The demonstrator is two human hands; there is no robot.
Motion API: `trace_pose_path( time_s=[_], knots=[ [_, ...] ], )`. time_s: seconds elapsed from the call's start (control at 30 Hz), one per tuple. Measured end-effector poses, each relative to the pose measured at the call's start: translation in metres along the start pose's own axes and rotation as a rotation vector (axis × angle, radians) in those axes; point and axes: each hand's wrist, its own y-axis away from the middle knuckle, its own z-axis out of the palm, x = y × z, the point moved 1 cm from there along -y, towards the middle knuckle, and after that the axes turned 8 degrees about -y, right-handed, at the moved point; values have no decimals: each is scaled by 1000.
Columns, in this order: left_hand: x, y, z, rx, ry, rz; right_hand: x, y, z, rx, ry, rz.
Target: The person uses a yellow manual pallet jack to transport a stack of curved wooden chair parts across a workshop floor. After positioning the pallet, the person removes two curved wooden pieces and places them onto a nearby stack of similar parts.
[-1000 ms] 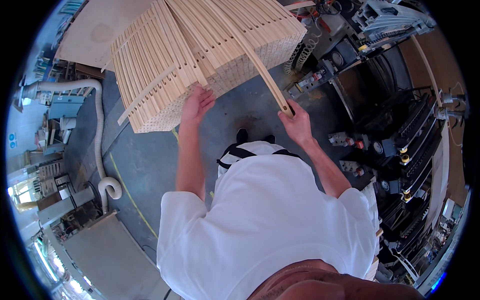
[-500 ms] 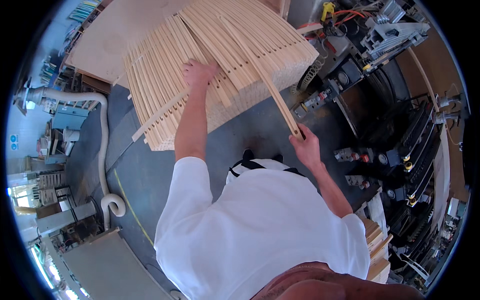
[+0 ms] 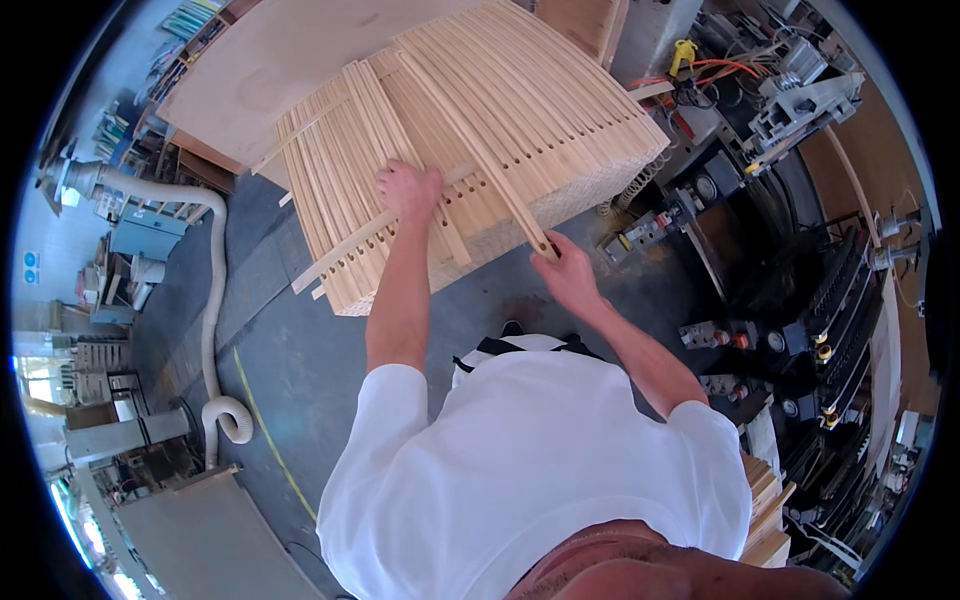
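Observation:
My right hand grips the near end of a long pale wooden slat with a hole near its end. This slat lies slantwise over the stack, its near end sticking out past the front edge. My left hand is on the top of the stack, its fingers curled over a few slats lying side by side. The fingertips are partly hidden. Beneath is a large stack of slats, many with holes near their ends. A thin wooden strip crosses the left slats below my left hand.
A big pale board stands behind the stack. Machinery with hoses and clamps is close on the right. A ribbed hose runs along the floor at left. More wooden pieces sit by my right side.
My right hand has moved left with the slat's end. The slats under my left hand now lie apart from those at right, baring a lower layer and cross strip between.

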Motion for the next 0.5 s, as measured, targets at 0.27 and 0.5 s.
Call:
trace_pose_path(
  time_s=[0.27, 0.5],
  knots=[
    [-11, 9, -3, 87, -39, 79, -17, -95, 78, 27, 241, -117],
    [27, -17, -18, -44, 405, 380, -31, -133, 105, -3, 355, 11]
  ],
)
